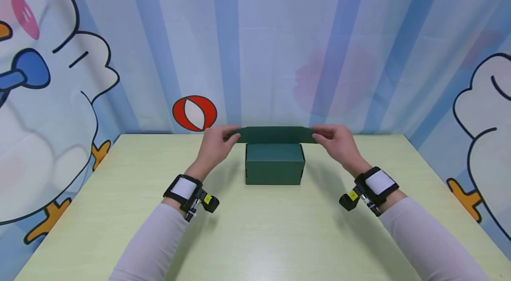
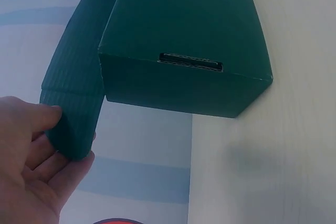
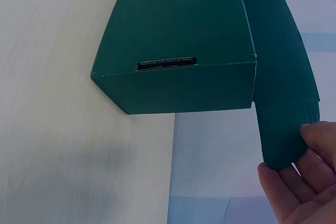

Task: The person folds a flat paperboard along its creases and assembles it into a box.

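A dark green cardboard box (image 1: 273, 171) rests on the table, its flap (image 1: 275, 135) raised along the far upper edge. At the flap's left end, my left hand (image 1: 215, 146) pinches the rounded side tab (image 2: 73, 129) between thumb and fingers. My right hand (image 1: 337, 146) pinches the matching tab (image 3: 286, 135) at the other end. Both wrist views show a narrow slot along an edge of the box (image 2: 184, 19). What lies inside the box is hidden.
The pale wooden table (image 1: 271, 232) reaches back to a blue striped curtain (image 1: 271, 41) printed with cartoon figures. Each wrist wears a strap with a small camera, the left camera (image 1: 210, 202) and the right camera (image 1: 349, 200) hanging inward over the table.
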The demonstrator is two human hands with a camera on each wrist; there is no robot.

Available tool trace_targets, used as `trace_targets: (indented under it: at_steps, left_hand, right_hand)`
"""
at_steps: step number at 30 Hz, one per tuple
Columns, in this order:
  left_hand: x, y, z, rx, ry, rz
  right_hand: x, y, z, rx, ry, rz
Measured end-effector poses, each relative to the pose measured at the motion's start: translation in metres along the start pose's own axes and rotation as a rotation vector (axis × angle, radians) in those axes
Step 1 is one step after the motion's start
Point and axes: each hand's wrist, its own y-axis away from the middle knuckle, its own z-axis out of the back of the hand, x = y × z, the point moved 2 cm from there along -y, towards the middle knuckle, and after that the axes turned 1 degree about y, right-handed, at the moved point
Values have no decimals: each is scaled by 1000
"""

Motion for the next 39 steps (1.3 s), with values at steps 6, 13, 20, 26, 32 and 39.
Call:
trace_targets:
  at_steps: [6, 13, 20, 26, 32, 39]
  left_hand:
    - [-2, 1, -2, -12, -9, -17]
    - [-6, 6, -3, -22, -4, -25]
    - [-11, 10, -3, -28, 2, -29]
    - [-15, 12, -4, -24, 29, -20]
    - [-20, 14, -5, -25, 30, -24]
    - [-20, 14, -8, -28, 29, 4]
  right_hand:
    - [1, 1, -1, -16, 21, -4]
    - [2, 6, -2, -23, 42, -3]
    - [3, 10, -5, -23, 57, -8]
    - [5, 14, -8, -32, 32, 3]
    - [9, 17, -11, -39, -1, 7]
    - [13, 20, -15, -58, 3, 2]
